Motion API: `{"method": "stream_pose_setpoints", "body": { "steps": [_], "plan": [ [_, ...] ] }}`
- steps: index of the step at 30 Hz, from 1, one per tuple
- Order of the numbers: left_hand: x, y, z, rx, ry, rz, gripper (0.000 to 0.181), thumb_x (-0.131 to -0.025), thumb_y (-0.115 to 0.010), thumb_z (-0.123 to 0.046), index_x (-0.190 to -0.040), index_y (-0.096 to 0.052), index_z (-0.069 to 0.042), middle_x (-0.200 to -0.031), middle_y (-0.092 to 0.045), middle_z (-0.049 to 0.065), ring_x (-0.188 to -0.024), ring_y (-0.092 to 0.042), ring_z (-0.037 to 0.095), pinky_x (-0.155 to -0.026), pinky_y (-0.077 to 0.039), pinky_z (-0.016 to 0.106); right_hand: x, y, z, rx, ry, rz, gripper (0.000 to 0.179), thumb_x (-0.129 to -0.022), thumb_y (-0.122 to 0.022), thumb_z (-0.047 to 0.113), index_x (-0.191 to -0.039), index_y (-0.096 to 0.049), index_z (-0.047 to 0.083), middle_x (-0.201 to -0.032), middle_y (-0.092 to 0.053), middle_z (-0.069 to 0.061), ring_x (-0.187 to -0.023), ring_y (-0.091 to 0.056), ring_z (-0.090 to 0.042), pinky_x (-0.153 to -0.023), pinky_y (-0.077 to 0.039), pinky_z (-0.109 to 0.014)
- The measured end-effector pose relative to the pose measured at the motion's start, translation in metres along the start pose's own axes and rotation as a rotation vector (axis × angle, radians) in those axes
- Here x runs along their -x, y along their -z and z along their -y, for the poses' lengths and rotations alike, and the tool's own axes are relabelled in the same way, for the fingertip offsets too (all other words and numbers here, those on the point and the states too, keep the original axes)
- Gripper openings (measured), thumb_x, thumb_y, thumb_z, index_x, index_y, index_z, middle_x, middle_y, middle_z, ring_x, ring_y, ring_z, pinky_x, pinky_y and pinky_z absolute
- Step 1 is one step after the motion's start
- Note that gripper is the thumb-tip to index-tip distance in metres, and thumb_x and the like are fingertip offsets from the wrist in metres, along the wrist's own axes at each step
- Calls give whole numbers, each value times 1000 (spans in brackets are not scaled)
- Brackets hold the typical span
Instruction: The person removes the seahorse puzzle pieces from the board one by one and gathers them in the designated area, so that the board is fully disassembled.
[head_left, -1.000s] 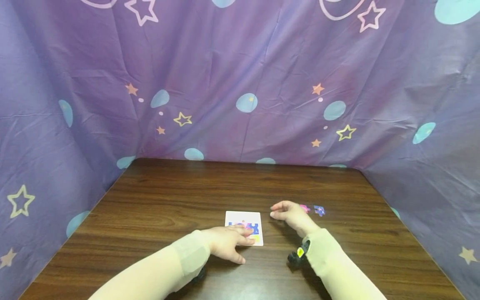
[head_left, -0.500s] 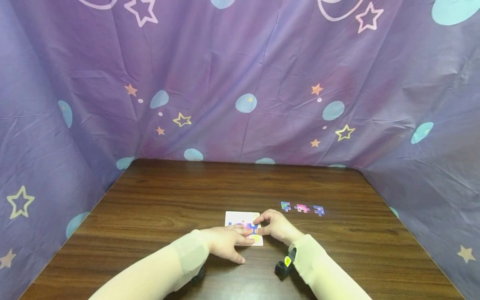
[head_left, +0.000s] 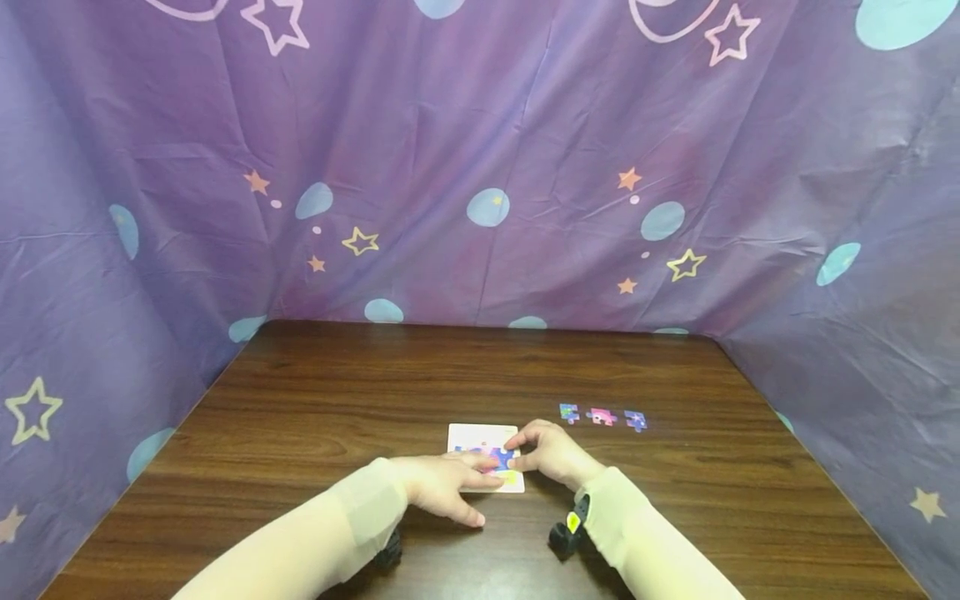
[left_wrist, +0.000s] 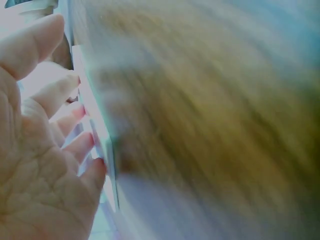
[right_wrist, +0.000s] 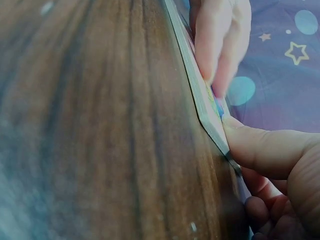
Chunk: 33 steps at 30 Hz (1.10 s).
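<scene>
A white square puzzle board (head_left: 468, 433) lies on the table, with blue, pink and yellow showing on its face. My left hand (head_left: 442, 485) rests over its lower left part with the fingers spread, covering some of the picture. At the board's right side my right hand (head_left: 557, 454) pinches a blue puzzle piece (head_left: 501, 458) between thumb and index finger. In the right wrist view the thumb (right_wrist: 260, 147) meets the blue edge on top of the thick board (right_wrist: 195, 87), across from the left hand's fingers (right_wrist: 215, 40). The left wrist view shows the left palm (left_wrist: 40, 175) with fingertips at the board.
Three loose puzzle pieces lie in a row beyond the right hand: a blue-green piece (head_left: 569, 412), a pink piece (head_left: 602, 416) and a blue piece (head_left: 635, 420). The brown wooden table (head_left: 337, 375) ends at a purple patterned curtain (head_left: 420, 167) behind and on both sides.
My right hand has moved left and down from beside the loose pieces to the board's right edge, uncovering the blue-green piece. The left hand has stayed on the board.
</scene>
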<state>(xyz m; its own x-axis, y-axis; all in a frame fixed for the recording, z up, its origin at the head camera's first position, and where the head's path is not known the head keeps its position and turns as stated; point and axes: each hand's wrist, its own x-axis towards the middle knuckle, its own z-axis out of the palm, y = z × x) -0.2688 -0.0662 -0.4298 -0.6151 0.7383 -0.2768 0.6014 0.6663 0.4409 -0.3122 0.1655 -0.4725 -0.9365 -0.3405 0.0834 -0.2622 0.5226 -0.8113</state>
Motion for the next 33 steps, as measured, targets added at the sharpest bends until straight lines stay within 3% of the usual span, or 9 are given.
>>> {"method": "stream_pose_setpoints", "body": {
  "steps": [6, 13, 18, 22, 28, 33],
  "plan": [
    [15, 2, 2, -78, 0, 19, 67, -85, -65, -50, -145, -46, -26, -155, -29, -9, -143, -23, 26, -113, -25, 49, -1, 0, 1, -6, -16, -5, 26, -65, -82, 4, -89, -75, 7, -92, -63, 0, -94, -54, -17, -93, -40, -41],
    [32, 0, 4, -154, -35, 28, 71, -87, -64, -48, -148, -41, -20, -157, -27, -5, -144, -22, 21, -116, -22, 41, 0, 0, 3, -2, -20, -5, 26, -64, -82, 4, -89, -75, 7, -91, -63, 0, -94, -55, -17, -94, -41, -41],
    [37, -3, 6, -193, -36, 11, 75, -87, -63, -50, -149, -38, -15, -157, -27, -1, -144, -23, 19, -116, -22, 37, -1, 0, 4, 1, -27, 14, 26, -65, -82, 3, -89, -74, 7, -93, -63, -1, -94, -55, -17, -93, -42, -40],
    [36, -4, 4, -182, -23, -1, 74, -88, -61, -51, -148, -40, -15, -157, -28, -2, -143, -24, 19, -116, -22, 36, -3, 5, 7, 72, -21, 49, 25, -65, -82, 5, -88, -73, 7, -93, -63, -1, -93, -55, -16, -92, -42, -40],
    [36, -4, 1, -173, -17, -18, 71, -87, -63, -49, -146, -43, -15, -155, -31, -3, -143, -26, 17, -116, -23, 36, -10, 6, 19, 50, -27, 83, 17, -73, -79, 7, -88, -70, 3, -83, -65, 0, -80, -56, -12, -77, -48, -32],
    [37, -5, 3, -165, -21, -23, 70, -87, -63, -49, -145, -44, -14, -155, -32, -2, -142, -27, 18, -116, -22, 35, -17, -17, 34, -40, -9, 60, 14, -77, -75, 4, -89, -70, 0, -76, -63, 0, -69, -55, -10, -65, -49, -26]
  ]
}}
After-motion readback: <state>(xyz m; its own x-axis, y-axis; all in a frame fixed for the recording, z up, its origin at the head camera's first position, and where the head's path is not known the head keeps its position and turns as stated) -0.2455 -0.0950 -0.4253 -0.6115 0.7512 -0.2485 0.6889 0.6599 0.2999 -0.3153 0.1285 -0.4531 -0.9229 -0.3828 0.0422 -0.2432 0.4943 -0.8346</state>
